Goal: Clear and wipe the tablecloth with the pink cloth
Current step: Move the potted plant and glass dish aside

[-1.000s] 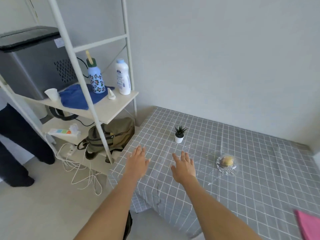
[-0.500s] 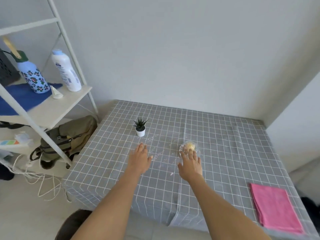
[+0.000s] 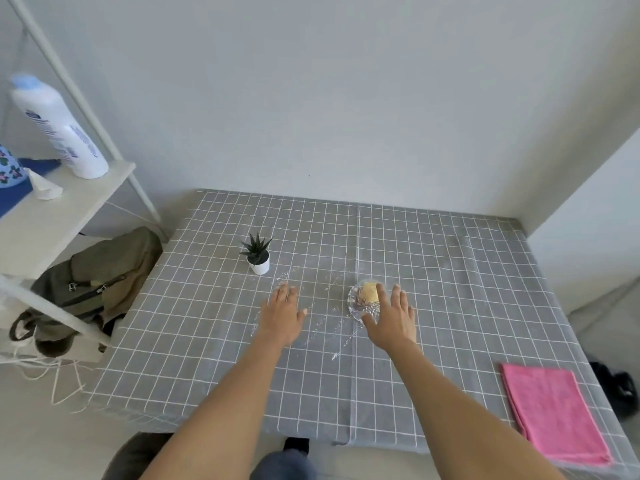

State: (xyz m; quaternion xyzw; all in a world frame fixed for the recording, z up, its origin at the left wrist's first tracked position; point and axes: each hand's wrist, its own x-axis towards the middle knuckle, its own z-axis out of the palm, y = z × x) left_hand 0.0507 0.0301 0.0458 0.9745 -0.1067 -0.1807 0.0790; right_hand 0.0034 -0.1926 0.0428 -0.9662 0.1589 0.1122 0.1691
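Observation:
A grey checked tablecloth (image 3: pixel 450 271) covers the table, with white crumbs (image 3: pixel 332 336) scattered across its middle. A small clear glass dish (image 3: pixel 360 301) holding a yellow piece of food sits at the centre. My right hand (image 3: pixel 393 315) reaches over the dish's right side with fingers straight, its thumb by the near rim. My left hand (image 3: pixel 282 311) hovers flat and open over the crumbs to the left. A small potted plant (image 3: pixel 258 254) in a white pot stands behind the left hand. The folded pink cloth (image 3: pixel 550 410) lies at the near right corner.
A white ladder shelf (image 3: pixel 69 199) stands left of the table with a white bottle (image 3: pixel 59 128) and a blue cloth on it. An olive backpack (image 3: pixel 100 271) rests on its lower level. White walls close the back and right sides. Loose cords trail on the floor at left.
The view has swung right from the shelf onto the table. Both hands have moved forward over the cloth, and the right hand has reached the glass dish.

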